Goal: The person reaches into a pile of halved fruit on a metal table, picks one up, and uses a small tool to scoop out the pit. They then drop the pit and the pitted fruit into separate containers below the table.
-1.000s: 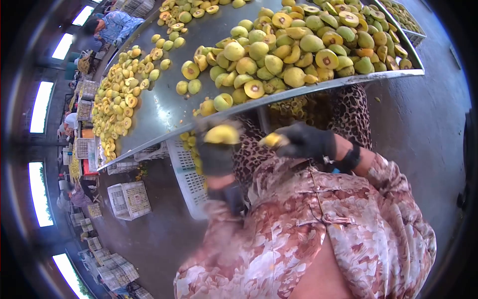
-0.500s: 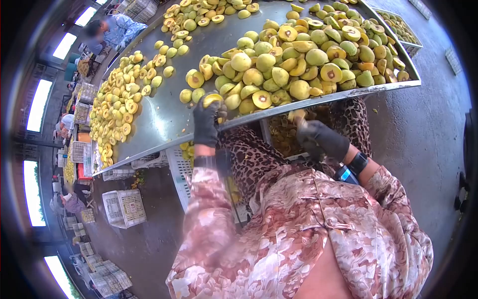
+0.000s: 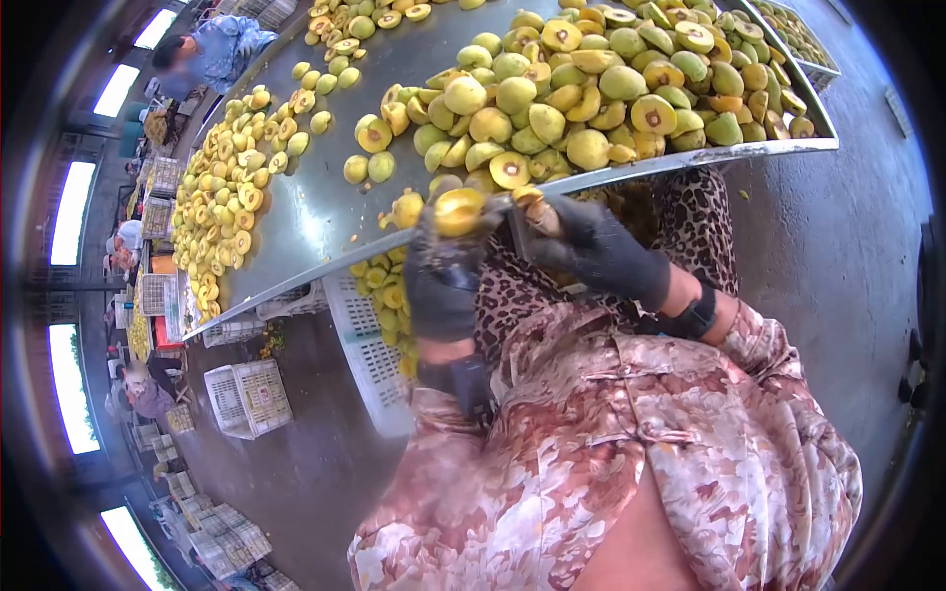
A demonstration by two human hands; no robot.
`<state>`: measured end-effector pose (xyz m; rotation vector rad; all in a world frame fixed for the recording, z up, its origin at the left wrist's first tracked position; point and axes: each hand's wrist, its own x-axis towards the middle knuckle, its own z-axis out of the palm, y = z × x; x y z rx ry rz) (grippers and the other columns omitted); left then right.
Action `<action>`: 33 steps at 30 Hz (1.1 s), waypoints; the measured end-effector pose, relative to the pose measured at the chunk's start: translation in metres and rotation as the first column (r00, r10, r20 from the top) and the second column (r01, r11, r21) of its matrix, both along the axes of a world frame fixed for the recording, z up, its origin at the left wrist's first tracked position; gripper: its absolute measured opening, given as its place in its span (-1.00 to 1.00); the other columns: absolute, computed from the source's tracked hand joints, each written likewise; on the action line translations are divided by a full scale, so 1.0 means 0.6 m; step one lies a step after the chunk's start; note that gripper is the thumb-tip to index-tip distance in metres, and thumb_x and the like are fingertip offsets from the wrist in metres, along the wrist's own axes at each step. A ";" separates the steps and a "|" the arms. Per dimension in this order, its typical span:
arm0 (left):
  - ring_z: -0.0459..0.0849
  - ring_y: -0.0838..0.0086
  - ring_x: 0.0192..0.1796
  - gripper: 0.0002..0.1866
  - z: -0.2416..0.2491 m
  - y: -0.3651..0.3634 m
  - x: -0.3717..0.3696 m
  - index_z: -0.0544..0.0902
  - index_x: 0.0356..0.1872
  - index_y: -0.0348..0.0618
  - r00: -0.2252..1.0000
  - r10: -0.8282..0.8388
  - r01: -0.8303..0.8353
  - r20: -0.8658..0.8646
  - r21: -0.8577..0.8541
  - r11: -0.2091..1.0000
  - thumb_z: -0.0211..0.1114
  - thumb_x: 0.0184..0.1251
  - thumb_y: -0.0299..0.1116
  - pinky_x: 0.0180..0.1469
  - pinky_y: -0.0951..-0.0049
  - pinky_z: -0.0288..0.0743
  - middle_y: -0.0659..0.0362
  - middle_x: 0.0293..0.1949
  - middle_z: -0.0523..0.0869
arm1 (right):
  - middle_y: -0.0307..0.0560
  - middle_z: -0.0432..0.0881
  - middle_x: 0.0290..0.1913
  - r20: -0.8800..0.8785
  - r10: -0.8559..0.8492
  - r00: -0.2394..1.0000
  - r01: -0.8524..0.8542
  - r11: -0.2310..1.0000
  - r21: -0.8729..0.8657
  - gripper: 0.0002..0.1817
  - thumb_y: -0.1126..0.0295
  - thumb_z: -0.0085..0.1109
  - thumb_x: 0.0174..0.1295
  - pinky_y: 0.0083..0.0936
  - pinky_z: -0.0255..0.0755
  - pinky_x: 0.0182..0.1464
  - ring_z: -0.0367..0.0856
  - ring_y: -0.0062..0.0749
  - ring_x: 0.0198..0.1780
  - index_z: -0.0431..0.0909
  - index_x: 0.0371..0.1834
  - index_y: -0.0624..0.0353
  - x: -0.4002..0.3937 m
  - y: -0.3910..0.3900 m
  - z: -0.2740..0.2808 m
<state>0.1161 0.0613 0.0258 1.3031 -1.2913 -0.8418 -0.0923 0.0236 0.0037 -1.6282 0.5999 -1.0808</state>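
Note:
A hollowed yellow peach half (image 3: 459, 212) is gripped in my left hand (image 3: 441, 286), which wears a dark glove and is held just in front of the table's raised edge. My right hand (image 3: 613, 254), also gloved, is closed around a short pale tool (image 3: 543, 219) that looks like a wooden handle. Its upper end points toward the peach half, a small gap to its right; the fingers partly cover it. Beyond both hands, a big heap of halved peaches (image 3: 588, 150) lies on the sloping metal table (image 3: 320, 192), many showing brown centres.
Another pile of peach halves (image 3: 222, 217) covers the table's left side. Below the edge are a white crate (image 3: 370, 355) with fruit and my leopard-print trouser legs (image 3: 695, 217). An angled crate (image 3: 248, 399) stands on the wet floor. A person in blue (image 3: 222, 54) works at the far left.
My left hand has come off the table edge toward me with a peach half. My right hand has risen from below the edge and moved left, close to it.

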 end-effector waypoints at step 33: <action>0.56 0.28 0.33 -0.54 -0.021 -0.053 -0.072 0.44 0.38 -0.35 0.878 -0.045 -0.016 -0.476 -0.123 0.992 -0.08 0.73 -0.21 0.41 0.27 0.45 -0.01 0.32 0.53 | 0.06 0.73 -0.21 0.004 0.028 1.000 -0.028 0.996 0.085 -0.77 0.52 0.19 0.29 -0.38 0.53 -0.04 0.65 -0.48 -0.16 0.63 0.00 0.25 0.047 -0.044 -0.023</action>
